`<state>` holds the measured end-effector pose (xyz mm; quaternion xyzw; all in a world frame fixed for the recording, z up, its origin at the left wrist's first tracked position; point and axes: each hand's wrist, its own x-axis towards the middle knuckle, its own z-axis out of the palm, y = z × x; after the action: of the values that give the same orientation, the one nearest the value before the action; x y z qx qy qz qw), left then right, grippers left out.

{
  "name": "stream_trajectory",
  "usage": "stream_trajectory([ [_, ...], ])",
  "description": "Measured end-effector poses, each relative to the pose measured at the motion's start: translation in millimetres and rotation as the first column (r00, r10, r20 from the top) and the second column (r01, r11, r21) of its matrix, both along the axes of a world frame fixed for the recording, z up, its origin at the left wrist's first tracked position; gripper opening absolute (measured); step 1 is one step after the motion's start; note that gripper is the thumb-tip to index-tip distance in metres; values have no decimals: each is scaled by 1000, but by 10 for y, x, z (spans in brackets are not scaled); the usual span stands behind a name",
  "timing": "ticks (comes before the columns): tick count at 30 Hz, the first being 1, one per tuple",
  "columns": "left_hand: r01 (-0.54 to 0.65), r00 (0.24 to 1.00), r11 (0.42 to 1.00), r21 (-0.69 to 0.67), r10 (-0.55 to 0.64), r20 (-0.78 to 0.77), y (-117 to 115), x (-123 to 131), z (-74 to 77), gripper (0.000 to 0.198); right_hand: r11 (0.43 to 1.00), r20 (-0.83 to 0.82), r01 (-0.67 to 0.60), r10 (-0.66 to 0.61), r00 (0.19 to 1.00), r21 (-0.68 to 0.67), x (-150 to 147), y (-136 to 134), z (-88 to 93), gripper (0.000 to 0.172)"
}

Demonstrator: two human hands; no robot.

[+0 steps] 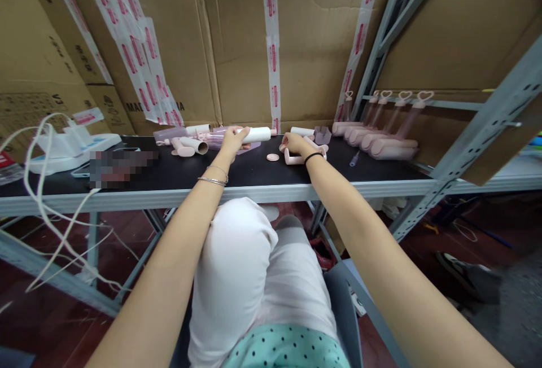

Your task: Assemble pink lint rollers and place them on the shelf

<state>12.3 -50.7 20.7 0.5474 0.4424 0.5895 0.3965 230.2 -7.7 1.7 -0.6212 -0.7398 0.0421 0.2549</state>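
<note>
Far L of bench [254, 180]: white power strip [99, 142] w/ plugs, white cables [40, 182] looping off front edge; next to it a flat device [122, 167], screen pixelated. Then a pink part [183, 149] and a cored roll [196, 145], brown core end showing. Translucent purple pieces [171, 134] behind, overlapping, can't count.

Mid-L: my L grip [234, 141] is wrapped round L end of the white roll [257, 135], thumb on top, roll abt level, pointing R, in front of the cardboard wall [241, 52]. Pink tip at its R end; unclear if inside or behind. Tips for this hold (my judgement): light squeeze so core doesn't dent, hold near the end so R end is free, fingers off the outer wrap where poss., wrist steady, roll axis level.

Center: oval piece [272, 157] flat on bench, between hands, touching neither. R grip [293, 142] has fingers curled in, just over the U-shaped pink frame [293, 160]; can't make out if anything's pinched. Fingertips only here, imo; brace frame vs bench so it won't skid; mind the oval.

R: spare roll [301, 130] & purple cover [323, 135] behind R hand, tiny clear piece [354, 158], then row of pink rollers [376, 141], heart-ended handles up.
</note>
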Motion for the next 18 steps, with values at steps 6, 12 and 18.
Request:
stream_trajectory([
  [6,2,1000,1000,-5,-2,0,-13,22,-4,20,943,-287,-149,237,928,296,-180,-88,78,21],
  [12,61,998,998,22,-61,12,-50,35,-20,25,931,-549,-158,325,770,330,-290,-123,140,13],
  [18,45,995,997,65,-50,84,12,21,-24,21,868,-738,-396,474,481,299,-265,-97,142,25],
])
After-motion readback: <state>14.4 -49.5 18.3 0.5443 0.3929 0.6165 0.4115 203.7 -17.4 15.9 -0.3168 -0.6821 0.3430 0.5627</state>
